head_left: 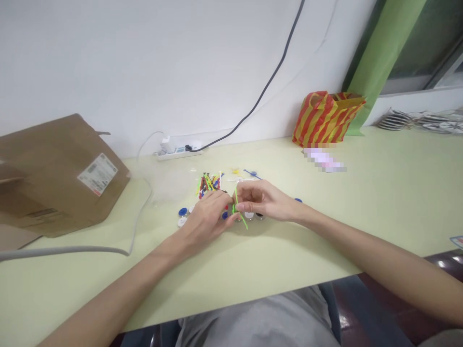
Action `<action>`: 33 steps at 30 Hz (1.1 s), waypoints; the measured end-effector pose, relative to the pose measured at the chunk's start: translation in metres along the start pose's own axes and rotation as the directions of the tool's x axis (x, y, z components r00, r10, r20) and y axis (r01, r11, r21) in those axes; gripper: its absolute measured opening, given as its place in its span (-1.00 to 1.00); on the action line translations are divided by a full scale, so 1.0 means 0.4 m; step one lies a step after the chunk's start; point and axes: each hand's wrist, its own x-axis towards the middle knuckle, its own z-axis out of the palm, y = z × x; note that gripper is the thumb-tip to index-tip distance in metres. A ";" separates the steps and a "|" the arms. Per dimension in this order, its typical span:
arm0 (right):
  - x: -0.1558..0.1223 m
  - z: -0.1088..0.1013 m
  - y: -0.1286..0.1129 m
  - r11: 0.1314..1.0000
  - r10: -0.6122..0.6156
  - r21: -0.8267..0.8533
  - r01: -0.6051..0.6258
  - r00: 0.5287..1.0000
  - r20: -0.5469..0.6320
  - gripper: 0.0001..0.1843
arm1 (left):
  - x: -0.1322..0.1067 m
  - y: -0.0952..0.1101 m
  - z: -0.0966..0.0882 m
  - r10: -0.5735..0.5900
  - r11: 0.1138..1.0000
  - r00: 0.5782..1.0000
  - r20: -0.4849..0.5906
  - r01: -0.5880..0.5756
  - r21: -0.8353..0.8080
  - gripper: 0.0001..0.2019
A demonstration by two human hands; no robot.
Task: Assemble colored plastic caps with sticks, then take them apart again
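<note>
The right hand (265,197) has its thumb and fingers clamped on a thin bright-green plastic strip (244,220), which stands just above the pale yellow-green tabletop (224,274), probably to keep it steady between the hands. The left hand (211,212) touches or nearly touches it; whether its fingers grip, I cannot tell. Small blue, round caps (183,211) and a multicoloured strip pile (210,183) lie near, seemingly for easy reach.
</note>
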 end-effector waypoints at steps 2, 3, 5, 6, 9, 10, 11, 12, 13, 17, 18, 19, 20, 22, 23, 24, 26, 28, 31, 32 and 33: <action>0.001 -0.002 0.003 1.000 0.005 0.025 -0.005 1.000 0.023 -0.61 | 0.003 0.003 0.002 0.033 0.999 0.999 -0.013 -0.033 0.021 -0.85; 0.002 -0.003 0.006 0.999 0.008 0.040 -0.009 0.999 0.033 -0.61 | 0.004 0.005 0.003 0.051 0.998 0.999 -0.019 -0.051 0.022 -0.85; 0.003 -0.003 0.012 0.998 0.019 0.064 -0.022 0.999 0.038 -0.64 | 0.006 0.012 0.002 0.088 0.996 0.996 -0.029 -0.088 0.008 -0.86; 0.003 -0.003 0.014 0.997 0.023 0.074 -0.025 0.999 0.035 -0.65 | 0.006 0.014 0.000 0.102 0.995 0.994 -0.037 -0.103 -0.005 -0.87; 0.000 -0.003 0.015 0.994 0.020 0.108 -0.025 0.999 0.047 -0.69 | 0.003 0.014 -0.009 0.081 0.996 0.996 -0.047 -0.083 -0.037 -0.87; -0.003 -0.004 0.012 0.993 0.010 0.121 -0.018 0.998 0.061 -0.69 | 0.001 0.010 -0.012 0.055 0.997 0.997 -0.045 -0.057 -0.042 -0.86; -0.006 -0.004 0.008 0.991 0.000 0.131 -0.010 0.997 0.074 -0.69 | 0.000 0.004 -0.015 0.028 0.999 0.998 -0.047 -0.030 -0.044 -0.86; -0.009 -0.006 0.003 0.991 -0.005 0.135 -0.006 0.997 0.080 -0.69 | -0.001 -0.003 -0.017 0.003 0.999 0.999 -0.053 -0.005 -0.041 -0.86; -0.011 -0.008 -0.001 0.991 -0.001 0.132 -0.008 0.997 0.071 -0.70 | -0.002 -0.012 -0.019 -0.015 0.999 0.998 -0.068 0.013 -0.033 -0.86; 0.005 -0.027 -0.001 0.996 0.081 0.059 -0.074 0.989 -0.125 -0.66 | -0.002 -0.049 -0.023 -0.049 0.998 0.987 -0.151 0.054 0.028 -0.84; 0.019 -0.036 0.006 0.994 0.109 0.044 -0.102 0.974 -0.199 -0.64 | -0.003 -0.058 -0.025 -0.059 0.997 0.984 -0.170 0.067 0.042 -0.82; 0.038 -0.046 0.016 0.990 0.144 0.039 -0.138 0.952 -0.270 -0.64 | -0.004 -0.067 -0.027 -0.073 0.995 0.980 -0.184 0.085 0.055 -0.80; 0.062 -0.057 0.027 0.982 0.186 0.043 -0.183 0.925 -0.331 -0.65 | -0.007 -0.075 -0.029 -0.096 0.992 0.975 -0.199 0.111 0.066 -0.79; 0.121 -0.076 0.051 0.955 0.291 0.068 -0.289 0.868 -0.402 -0.72 | -0.014 -0.094 -0.036 -0.151 0.981 0.962 -0.227 0.175 0.086 -0.76; 0.153 -0.084 0.061 0.939 0.335 0.073 -0.336 0.847 -0.413 -0.77 | -0.017 -0.103 -0.038 -0.182 0.974 0.954 -0.238 0.208 0.092 -0.74; 0.185 -0.089 0.068 0.925 0.368 0.069 -0.373 0.836 -0.407 -0.81 | -0.021 -0.113 -0.041 -0.210 0.966 0.946 -0.245 0.239 0.094 -0.72; 0.240 -0.091 0.072 0.904 0.406 0.027 -0.426 0.838 -0.365 -0.85 | -0.026 -0.131 -0.043 -0.256 0.954 0.933 -0.251 0.287 0.092 -0.69; 0.271 -0.082 0.063 0.892 0.404 -0.079 -0.446 0.861 -0.308 -0.85 | -0.029 -0.143 -0.042 -0.290 0.945 0.925 -0.245 0.318 0.082 -0.66; 0.267 -0.056 0.036 0.882 0.327 -0.273 -0.383 0.917 -0.229 -0.82 | -0.028 -0.144 -0.037 -0.324 0.940 0.922 -0.212 0.339 0.038 -0.64; 0.255 -0.045 0.028 0.888 0.289 -0.314 -0.335 0.939 -0.186 -0.82 | -0.027 -0.138 -0.035 -0.332 0.940 0.923 -0.198 0.340 0.012 -0.64; 0.240 -0.034 0.020 0.898 0.248 -0.338 -0.281 0.959 -0.139 -0.81 | -0.025 -0.130 -0.034 -0.338 0.940 0.923 -0.185 0.340 -0.020 -0.64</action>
